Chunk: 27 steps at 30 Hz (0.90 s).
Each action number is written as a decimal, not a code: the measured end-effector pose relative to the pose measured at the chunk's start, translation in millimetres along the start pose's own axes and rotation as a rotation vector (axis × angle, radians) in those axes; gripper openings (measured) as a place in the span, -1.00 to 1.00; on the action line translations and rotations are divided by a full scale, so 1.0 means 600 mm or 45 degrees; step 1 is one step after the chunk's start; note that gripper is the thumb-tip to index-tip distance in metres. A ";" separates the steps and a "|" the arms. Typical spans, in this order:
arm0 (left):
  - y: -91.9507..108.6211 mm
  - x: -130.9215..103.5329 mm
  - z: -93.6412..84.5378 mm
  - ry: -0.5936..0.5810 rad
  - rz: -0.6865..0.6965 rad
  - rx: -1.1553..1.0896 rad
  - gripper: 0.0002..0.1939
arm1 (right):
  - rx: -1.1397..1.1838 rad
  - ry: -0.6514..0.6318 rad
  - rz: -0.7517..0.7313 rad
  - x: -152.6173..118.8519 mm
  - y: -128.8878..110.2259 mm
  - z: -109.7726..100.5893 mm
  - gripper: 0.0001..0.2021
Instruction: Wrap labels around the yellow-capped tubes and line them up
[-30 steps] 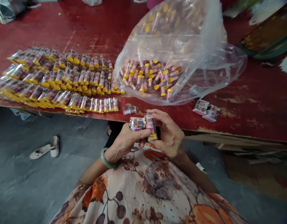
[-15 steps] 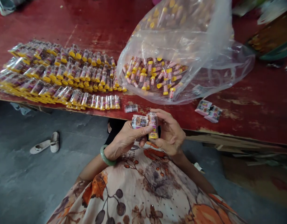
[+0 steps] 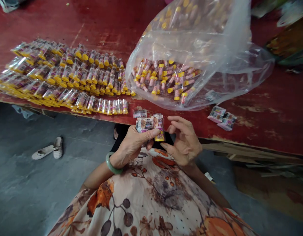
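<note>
My left hand (image 3: 135, 139), with a green bangle at the wrist, holds a stack of printed labels (image 3: 144, 125) and a small clear tube (image 3: 158, 129) with a yellow cap at its lower end. The thumb presses across both. Just right of the tube, my right hand (image 3: 183, 141) is open, fingers apart, with nothing in it. A small clear packet (image 3: 139, 113) lies on the table edge beyond the labels. Farther off, an open plastic bag (image 3: 210, 55) holds many yellow-capped tubes (image 3: 161, 77) with pink contents.
Rows of finished-looking tubes (image 3: 90, 77) are stacked at the left of the red table (image 3: 102, 19). Two bundles of labels (image 3: 216, 114) lie right of the bag. A brown-filled container (image 3: 286, 46) stands at the far right. White shoes (image 3: 58, 147) are on the floor.
My right hand has let go of the tube and moved a little to the right, its fingers opening. My left hand still holds the labels and tube. The view has shifted slightly.
</note>
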<state>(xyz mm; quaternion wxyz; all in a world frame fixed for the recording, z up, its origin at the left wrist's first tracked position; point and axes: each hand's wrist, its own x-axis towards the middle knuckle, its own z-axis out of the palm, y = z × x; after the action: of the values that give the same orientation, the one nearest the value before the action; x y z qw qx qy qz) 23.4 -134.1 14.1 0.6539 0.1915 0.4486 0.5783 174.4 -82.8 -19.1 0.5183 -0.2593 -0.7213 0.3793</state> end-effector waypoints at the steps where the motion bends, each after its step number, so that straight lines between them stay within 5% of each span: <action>1: 0.000 0.000 0.001 0.020 0.002 -0.002 -0.67 | -0.070 0.017 -0.039 -0.001 -0.003 -0.001 -0.48; 10: -0.003 -0.001 0.005 0.010 -0.010 -0.027 -0.64 | -0.578 0.065 -0.476 0.006 -0.025 0.004 -0.70; 15: -0.005 -0.002 0.003 -0.002 -0.004 -0.037 -0.68 | -0.797 -0.026 -0.461 -0.005 -0.024 -0.001 -0.77; 27: -0.010 -0.003 -0.001 -0.002 -0.022 -0.016 -0.66 | -0.767 -0.036 -0.514 -0.012 -0.014 -0.002 -0.70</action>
<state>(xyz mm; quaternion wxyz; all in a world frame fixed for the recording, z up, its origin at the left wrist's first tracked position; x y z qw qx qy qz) 26.7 -137.5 9.7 0.6605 0.1840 0.4462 0.5751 178.3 -92.7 -15.9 0.4731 -0.2474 -0.8444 0.0435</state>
